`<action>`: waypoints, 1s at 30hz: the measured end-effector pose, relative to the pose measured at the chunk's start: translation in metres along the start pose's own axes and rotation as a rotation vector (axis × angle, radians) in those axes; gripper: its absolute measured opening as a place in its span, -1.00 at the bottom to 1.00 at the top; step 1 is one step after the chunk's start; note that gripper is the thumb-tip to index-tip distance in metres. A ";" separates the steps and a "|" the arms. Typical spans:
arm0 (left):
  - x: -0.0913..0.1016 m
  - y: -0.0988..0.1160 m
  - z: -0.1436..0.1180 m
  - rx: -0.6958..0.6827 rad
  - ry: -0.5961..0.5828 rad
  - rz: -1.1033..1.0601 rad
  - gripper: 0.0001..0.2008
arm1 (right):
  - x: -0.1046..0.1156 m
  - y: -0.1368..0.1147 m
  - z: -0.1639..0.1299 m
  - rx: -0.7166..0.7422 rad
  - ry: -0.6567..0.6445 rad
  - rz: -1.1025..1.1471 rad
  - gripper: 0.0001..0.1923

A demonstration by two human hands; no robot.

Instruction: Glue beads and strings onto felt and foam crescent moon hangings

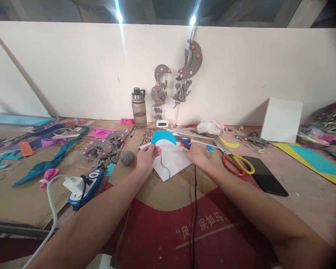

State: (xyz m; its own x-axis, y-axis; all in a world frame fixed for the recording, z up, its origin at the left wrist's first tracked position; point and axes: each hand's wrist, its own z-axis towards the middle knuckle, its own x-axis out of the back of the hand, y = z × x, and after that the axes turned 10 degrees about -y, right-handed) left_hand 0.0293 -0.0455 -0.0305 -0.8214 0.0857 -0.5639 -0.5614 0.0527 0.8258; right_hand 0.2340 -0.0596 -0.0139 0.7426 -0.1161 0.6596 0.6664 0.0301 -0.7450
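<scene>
A bright blue curved piece [164,137], probably a crescent, lies over white paper [170,160] whose corner points toward me. My left hand [148,156] is closed in a pinch at the blue piece's left end. From beside its fingertips a strand of grey yarn [164,166] trails down across the paper. My right hand [194,152] is closed around a dark blue glue gun [185,142], its nozzle toward the blue piece. A black cord [195,209] runs from the gun toward me. Left of my left hand sits a ball of grey yarn [127,157].
Scissors [238,165] and a black phone [264,175] lie to the right. A power strip [89,186] with a white plug is at left, near grey felt ornaments [100,149]. A water bottle [139,108] and a small clock [162,123] stand behind. Moon-shaped ornaments [194,61] hang on the wall.
</scene>
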 end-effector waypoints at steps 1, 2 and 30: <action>0.000 0.000 0.000 0.000 0.009 -0.009 -0.90 | 0.000 0.003 0.000 -0.016 0.043 0.033 -0.82; 0.001 0.001 0.001 0.000 0.015 -0.014 -0.91 | 0.000 0.005 0.000 -0.038 0.096 0.078 -0.81; -0.003 0.002 -0.001 -0.001 -0.058 0.202 -0.81 | -0.013 -0.026 -0.045 0.317 -0.126 0.121 -0.65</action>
State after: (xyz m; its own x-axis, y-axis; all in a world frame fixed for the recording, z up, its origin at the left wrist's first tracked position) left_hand 0.0306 -0.0464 -0.0278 -0.9102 0.1519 -0.3854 -0.3860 0.0271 0.9221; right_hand 0.2041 -0.1037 -0.0082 0.8069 0.0294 0.5899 0.5458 0.3445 -0.7638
